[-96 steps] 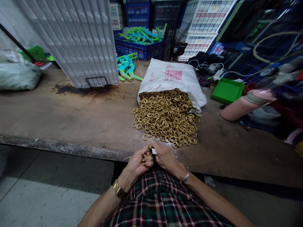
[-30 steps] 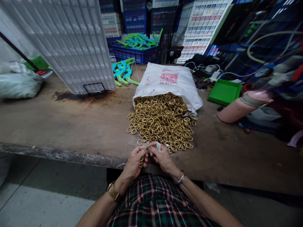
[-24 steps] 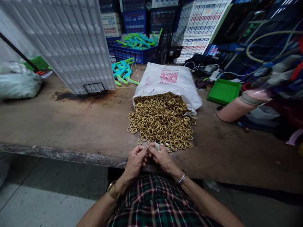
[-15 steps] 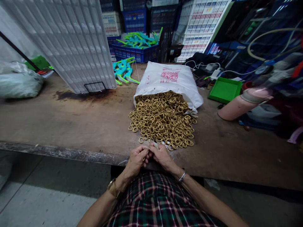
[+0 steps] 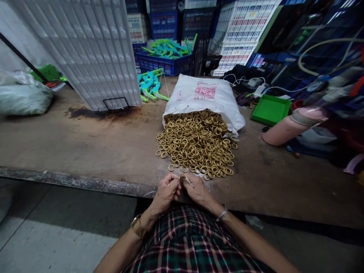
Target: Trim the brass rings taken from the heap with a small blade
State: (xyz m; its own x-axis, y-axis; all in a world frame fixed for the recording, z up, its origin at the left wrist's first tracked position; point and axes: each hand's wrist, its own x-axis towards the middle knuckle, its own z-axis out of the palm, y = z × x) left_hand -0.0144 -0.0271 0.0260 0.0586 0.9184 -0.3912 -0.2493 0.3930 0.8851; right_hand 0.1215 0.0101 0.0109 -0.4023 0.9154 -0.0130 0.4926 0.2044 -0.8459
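Observation:
My left hand (image 5: 167,191) is closed at the table's front edge, its fingertips pinching a gold-coloured ring (image 5: 179,178) that is mostly hidden. Against it, the fingers of my right hand (image 5: 197,191) are wrapped round a small, thin, pale tool (image 5: 188,181); its tip meets the ring, and its exact kind is too small to make out. Just beyond both hands lies a heap of gold-coloured rings (image 5: 199,148), spilling from the mouth of a white sack (image 5: 182,93) with red print. A few rings lie loose at the heap's near edge.
A tall ribbed translucent panel (image 5: 93,57) stands on the wooden table (image 5: 71,148) at left. Behind the sack are turquoise-and-green plastic pieces (image 5: 150,83) and a blue crate (image 5: 173,65). To the right are a green tray (image 5: 270,110) and a pink bottle (image 5: 284,129).
My right hand has turned slightly, and the pale tool now lies lower, tilted between the fingers. Both hands stay together at the table edge. The whole view has shifted a little.

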